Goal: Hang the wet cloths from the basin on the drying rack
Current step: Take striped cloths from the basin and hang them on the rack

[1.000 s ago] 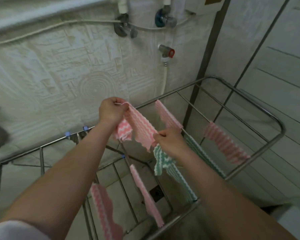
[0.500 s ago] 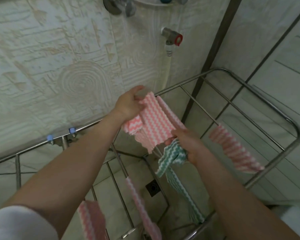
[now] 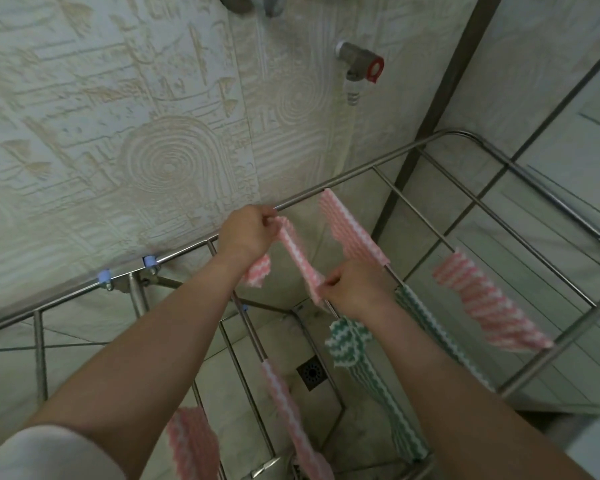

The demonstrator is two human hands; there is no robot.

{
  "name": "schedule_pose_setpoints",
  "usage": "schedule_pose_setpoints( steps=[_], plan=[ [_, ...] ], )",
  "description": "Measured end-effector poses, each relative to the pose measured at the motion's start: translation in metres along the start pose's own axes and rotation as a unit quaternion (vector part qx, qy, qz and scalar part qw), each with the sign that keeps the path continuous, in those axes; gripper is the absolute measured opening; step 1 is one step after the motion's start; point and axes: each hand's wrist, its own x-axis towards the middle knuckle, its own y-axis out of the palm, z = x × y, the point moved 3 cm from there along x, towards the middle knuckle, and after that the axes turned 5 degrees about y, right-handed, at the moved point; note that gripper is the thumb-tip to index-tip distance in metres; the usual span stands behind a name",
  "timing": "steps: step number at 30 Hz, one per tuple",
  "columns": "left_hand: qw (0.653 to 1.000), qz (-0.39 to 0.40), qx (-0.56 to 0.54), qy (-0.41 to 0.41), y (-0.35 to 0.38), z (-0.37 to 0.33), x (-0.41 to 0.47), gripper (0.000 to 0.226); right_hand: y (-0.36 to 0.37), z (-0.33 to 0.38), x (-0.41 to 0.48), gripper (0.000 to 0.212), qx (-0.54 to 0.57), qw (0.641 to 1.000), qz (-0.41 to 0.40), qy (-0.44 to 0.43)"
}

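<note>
Wall nr rack; hands pinch pink cloth.

both hands pinching pink cloth, rack

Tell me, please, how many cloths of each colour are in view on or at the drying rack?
Pink cloths: 5
Green cloths: 2
Total: 7
</note>
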Motion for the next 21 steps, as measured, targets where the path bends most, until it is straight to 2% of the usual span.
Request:
schedule_pose_setpoints(
  steps=[3, 8, 12, 16, 21],
  plan=[
    [0.999, -0.018, 0.028, 0.012, -0.001, -0.003, 0.007, 0.018, 0.000, 0.002, 0.000, 0.025, 0.011, 1.000, -0.006, -0.004],
    [0.999, -0.019, 0.051, -0.004, -0.003, -0.004, 0.011, 0.020, 0.000, -0.002, 0.001, 0.020, 0.040, 0.999, -0.031, -0.002],
    [0.999, -0.006, -0.016, -0.048, -0.005, 0.007, 0.011, 0.014, -0.004, -0.008, -0.002, 0.007, 0.184, 0.982, 0.000, 0.043],
    [0.991, -0.006, -0.103, -0.083, 0.003, 0.014, 0.006, 0.010, -0.004, -0.018, -0.002, 0.018, 0.342, 0.933, 0.024, 0.108],
    [0.980, 0.011, -0.152, -0.130, 0.010, 0.018, 0.002, 0.008, 0.001, -0.022, 0.003, 0.020, 0.346, 0.926, 0.065, 0.137]
  ],
)
